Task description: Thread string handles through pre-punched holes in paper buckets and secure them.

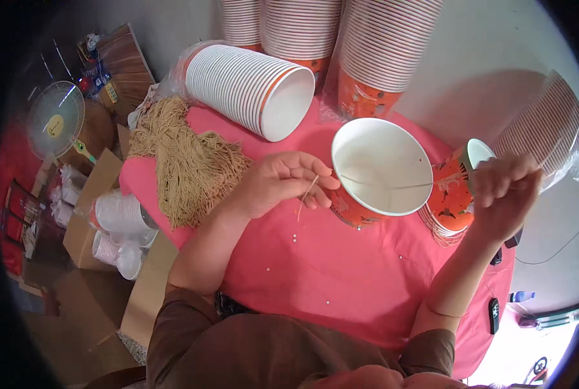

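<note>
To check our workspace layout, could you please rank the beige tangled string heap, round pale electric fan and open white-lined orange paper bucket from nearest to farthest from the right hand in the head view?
1. Orange paper bucket: left of the right hand.
2. Beige string heap: farther left, on the pink-covered table.
3. Pale electric fan: far left, beyond the table.

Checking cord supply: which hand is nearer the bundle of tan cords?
Left. The left hand is just to the right of the bundle of tan cords; the right hand is much farther right, past the open paper bucket.
</note>
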A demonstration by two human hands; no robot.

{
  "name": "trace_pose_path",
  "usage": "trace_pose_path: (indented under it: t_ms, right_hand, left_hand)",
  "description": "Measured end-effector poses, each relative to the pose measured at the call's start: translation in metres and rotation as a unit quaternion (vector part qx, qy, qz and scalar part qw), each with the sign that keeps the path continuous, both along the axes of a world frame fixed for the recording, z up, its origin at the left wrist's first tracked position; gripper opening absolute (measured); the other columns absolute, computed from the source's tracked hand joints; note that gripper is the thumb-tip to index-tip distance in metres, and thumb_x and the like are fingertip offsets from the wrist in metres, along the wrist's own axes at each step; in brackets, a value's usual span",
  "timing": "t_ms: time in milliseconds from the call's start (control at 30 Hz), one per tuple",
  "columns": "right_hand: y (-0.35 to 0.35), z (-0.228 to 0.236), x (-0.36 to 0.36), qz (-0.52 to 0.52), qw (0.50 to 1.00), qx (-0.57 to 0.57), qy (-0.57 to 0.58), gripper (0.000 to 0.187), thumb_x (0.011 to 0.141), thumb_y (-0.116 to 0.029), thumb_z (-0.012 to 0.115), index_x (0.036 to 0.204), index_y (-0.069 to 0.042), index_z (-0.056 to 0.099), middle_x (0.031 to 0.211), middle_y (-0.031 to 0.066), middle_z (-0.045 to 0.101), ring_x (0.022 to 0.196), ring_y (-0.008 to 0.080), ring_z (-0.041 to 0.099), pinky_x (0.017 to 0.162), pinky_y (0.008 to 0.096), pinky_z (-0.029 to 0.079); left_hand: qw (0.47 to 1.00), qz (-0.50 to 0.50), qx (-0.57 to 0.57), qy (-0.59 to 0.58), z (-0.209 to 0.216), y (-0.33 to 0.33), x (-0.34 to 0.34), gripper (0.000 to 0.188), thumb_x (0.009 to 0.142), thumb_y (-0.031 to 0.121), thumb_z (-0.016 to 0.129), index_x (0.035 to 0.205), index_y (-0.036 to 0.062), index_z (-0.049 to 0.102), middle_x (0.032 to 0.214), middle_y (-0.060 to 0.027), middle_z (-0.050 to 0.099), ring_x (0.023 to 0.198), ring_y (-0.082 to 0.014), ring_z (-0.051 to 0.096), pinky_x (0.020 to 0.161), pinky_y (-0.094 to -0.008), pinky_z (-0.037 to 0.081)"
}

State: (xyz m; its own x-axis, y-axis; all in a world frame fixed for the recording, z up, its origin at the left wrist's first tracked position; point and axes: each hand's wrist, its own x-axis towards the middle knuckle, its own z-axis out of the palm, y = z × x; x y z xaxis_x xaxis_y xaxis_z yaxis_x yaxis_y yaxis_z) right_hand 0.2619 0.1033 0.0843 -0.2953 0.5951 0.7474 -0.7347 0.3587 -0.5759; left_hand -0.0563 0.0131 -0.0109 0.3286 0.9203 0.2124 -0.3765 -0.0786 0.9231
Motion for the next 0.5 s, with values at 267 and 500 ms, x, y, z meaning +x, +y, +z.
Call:
trace_pose_path:
  t_ms: [267, 500]
  right_hand:
    - [-0.015, -0.005, -0.038, -0.068, 0.836, 0.217, -0.5, 0.007, 0.089, -0.005, 0.066, 0.092, 0.001, 0.066, 0.083, 0.0074, 0.066, 0.065, 0.0124, 0.06, 0.057, 0.0286, 0.046]
    - [-0.004, -0.026, -0.075, -0.154, 0.758, 0.24, -0.586, 0.025, 0.086, -0.009, 0.066, 0.11, -0.002, 0.067, 0.094, 0.0108, 0.067, 0.071, 0.0216, 0.062, 0.066, 0.0328, 0.049]
  left_hand:
    - [0.988, 0.118, 0.069, 0.075, -0.01, 0.003, 0.013, 0.012, 0.096, 0.005, 0.06, 0.106, -0.001, 0.063, 0.097, -0.013, 0.071, 0.084, -0.0164, 0.07, 0.071, -0.0265, 0.056]
    - [0.964, 0.203, 0.075, 0.154, -0.008, 0.004, 0.017, 0.016, 0.096, 0.013, 0.063, 0.097, -0.0026, 0.068, 0.089, -0.0056, 0.067, 0.068, -0.0069, 0.06, 0.059, -0.0208, 0.049]
